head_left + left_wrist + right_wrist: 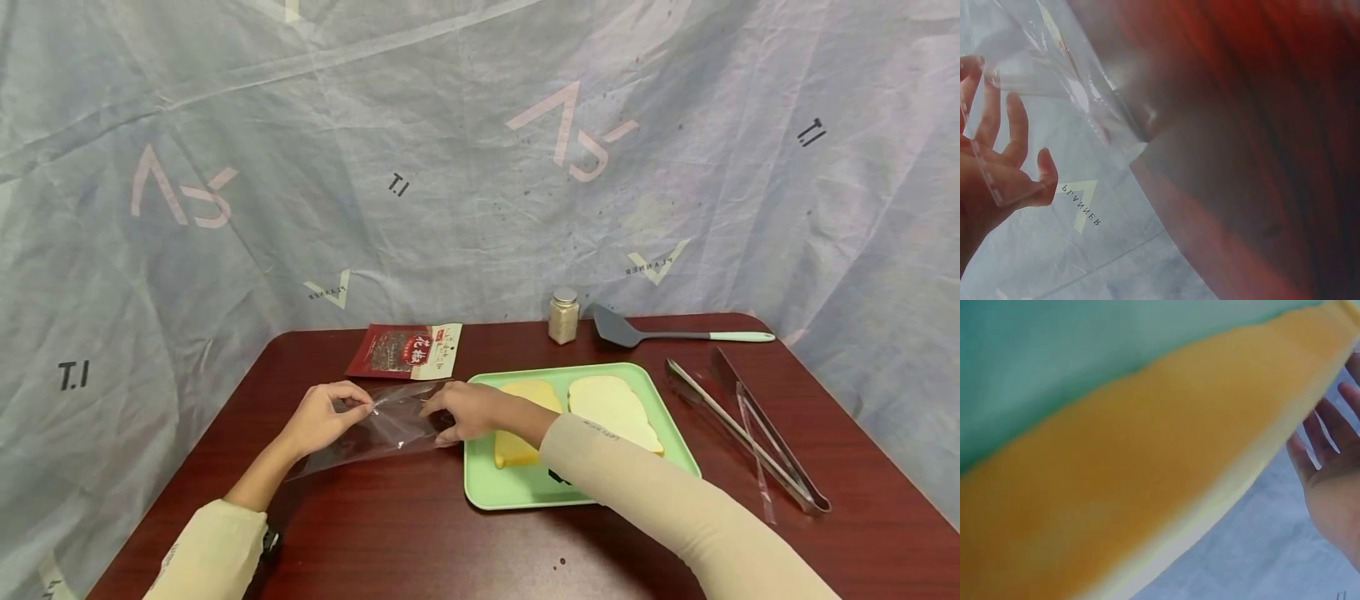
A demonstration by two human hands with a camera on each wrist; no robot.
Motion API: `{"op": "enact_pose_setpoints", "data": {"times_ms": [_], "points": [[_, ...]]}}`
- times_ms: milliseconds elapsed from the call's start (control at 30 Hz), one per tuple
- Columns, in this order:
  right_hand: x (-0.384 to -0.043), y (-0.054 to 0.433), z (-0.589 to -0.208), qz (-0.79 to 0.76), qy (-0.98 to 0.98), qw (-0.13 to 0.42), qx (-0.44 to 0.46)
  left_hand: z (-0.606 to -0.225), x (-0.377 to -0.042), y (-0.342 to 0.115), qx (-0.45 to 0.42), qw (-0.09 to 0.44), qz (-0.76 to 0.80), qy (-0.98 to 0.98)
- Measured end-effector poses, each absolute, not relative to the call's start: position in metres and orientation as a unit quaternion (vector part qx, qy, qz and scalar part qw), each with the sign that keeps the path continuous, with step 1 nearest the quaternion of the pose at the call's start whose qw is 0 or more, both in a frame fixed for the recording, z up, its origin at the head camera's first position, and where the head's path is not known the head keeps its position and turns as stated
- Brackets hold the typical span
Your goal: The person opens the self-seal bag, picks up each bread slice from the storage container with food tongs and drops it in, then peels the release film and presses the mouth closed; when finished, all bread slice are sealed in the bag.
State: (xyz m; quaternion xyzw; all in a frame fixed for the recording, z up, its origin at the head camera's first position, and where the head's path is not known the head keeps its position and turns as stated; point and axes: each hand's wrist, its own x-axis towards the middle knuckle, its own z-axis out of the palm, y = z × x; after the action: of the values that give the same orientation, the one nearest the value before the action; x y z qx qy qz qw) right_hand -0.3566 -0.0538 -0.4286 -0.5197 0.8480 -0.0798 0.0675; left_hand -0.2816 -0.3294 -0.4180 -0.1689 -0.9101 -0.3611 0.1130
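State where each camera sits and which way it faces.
Head: on the head, facing forward and down at the table and clear plastic; left hand, right hand and sleeves show.
Left wrist: on that wrist, facing past clear plastic toward table and curtain; left hand shows.
Right wrist: on that wrist, facing across a yellow bread slice toward the curtain; right hand shows.
Head and right wrist share that slice.

a blurred yellow bread slice (1147,444) crosses below a green surface (1072,350); one of the hands (1338,484) rightward.
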Motion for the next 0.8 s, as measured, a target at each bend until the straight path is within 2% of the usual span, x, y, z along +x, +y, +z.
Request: {"op": "enact_pose_setpoints", "data": {"times_ms": [433,800], "points": [[-0.3499,-0.0447,-0.4293,-0.067,0.851,0.085,-0.514,-0.4194,-0.2807,-0.3254,-0.186,0.103,-0.372,-0.903],[-0.3494,-0.0428,-0.4312,-0.042,0.856,0.078,-0.509,-0.4219,-0.2826,-0.327,-0.203,0.101,-0.381,-0.896]]}}
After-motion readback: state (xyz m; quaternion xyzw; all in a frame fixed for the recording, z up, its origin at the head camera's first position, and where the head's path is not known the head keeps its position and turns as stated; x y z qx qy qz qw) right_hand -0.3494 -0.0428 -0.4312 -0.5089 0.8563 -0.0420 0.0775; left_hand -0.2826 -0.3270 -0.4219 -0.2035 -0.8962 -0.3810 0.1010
